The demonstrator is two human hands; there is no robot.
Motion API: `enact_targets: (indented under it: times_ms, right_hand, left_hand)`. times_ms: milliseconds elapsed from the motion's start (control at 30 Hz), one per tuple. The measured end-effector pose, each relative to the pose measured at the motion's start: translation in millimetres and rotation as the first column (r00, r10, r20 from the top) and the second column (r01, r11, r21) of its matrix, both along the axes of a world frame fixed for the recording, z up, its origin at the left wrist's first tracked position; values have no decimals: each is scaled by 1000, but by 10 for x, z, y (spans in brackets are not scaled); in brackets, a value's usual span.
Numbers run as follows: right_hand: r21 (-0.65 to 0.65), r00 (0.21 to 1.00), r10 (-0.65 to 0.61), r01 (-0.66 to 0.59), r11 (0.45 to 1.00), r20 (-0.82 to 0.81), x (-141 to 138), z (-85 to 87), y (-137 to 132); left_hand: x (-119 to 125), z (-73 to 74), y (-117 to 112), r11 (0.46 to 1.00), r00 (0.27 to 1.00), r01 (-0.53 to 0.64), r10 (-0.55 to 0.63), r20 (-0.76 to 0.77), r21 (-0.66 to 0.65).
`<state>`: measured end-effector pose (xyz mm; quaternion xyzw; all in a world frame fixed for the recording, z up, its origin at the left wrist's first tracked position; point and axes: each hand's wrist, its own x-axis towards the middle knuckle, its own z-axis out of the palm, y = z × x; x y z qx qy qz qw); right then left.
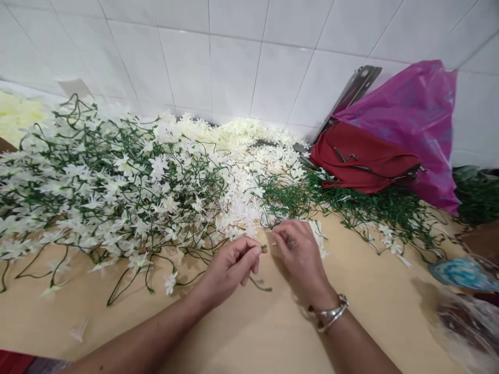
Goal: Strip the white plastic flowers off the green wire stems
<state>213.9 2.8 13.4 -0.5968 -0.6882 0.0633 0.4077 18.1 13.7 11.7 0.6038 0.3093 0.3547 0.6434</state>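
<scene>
My left hand [233, 266] is pinched on a thin green stem [260, 285] that curves down onto the tan table [249, 332]. Close to its right, my right hand [298, 254] has its fingers curled together near the stem's tip; what they hold is too small to make out. A silver bracelet [330, 314] sits on my right wrist. Just beyond both hands lies a heap of loose white flower heads [241, 202]. To the left spreads a big pile of white flowers on green stems [101, 192].
Bare green stems [374, 213] lie to the right of the hands. A red bag [362, 158] and a magenta plastic bag [421, 119] rest against the white tiled wall [234, 57]. A blue-patterned object [463, 272] and clear plastic [468, 327] sit at the right edge.
</scene>
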Motion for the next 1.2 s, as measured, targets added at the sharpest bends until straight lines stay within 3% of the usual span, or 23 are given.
enact_targets:
  times_ms: [67,133,267,367,567,733,833,900,967,1067,1133,1200]
  right_hand:
    - [34,979,-19,26,999,-204,20,29,2]
    - [-32,889,-18,3,999,-458,6,45,-3]
    - [-147,672,35,-212,966,-740,-57,51,-43]
    - [-126,605,82,-294,947,-792,-92,71,-85]
    - [-52,556,120,-283,958,-822,-178,151,-132]
    - [-37,629,140,-260,965,-764,-189,159,-128]
    - [-48,638,91,-198,979,-765,-148,136,-109]
    - [-54,626,61,-163,985,-778,-118,118,-91]
    - [-54,614,42,-137,989,-788,-98,102,-76]
    - [-54,592,32,-127,990,-805,-87,85,-61]
    - [-58,581,25,-125,990,-814,-90,75,-53]
    - [-60,579,14,-110,992,-815,-95,64,-44]
  left_hand:
    - [2,0,30,999,998,-51,51,25,-4]
    - [-8,18,56,995,995,-95,95,34,-4]
    - [-33,46,82,991,991,-130,131,35,-29]
    - [-41,59,79,988,988,-146,147,42,-42]
    - [-28,128,48,991,990,-124,127,62,-55]
    - [-27,164,21,993,993,-114,114,22,-35]
    - [-23,129,-9,988,994,-64,76,-82,140]
    - [-16,84,-36,927,980,-18,92,-179,376]
    - [-8,37,-63,819,959,52,119,-258,571]
    - [-2,-2,-88,722,938,129,133,-319,680]
    - [-10,8,-81,669,936,87,197,-290,738]
    - [-34,49,-45,580,925,-26,323,-201,814]
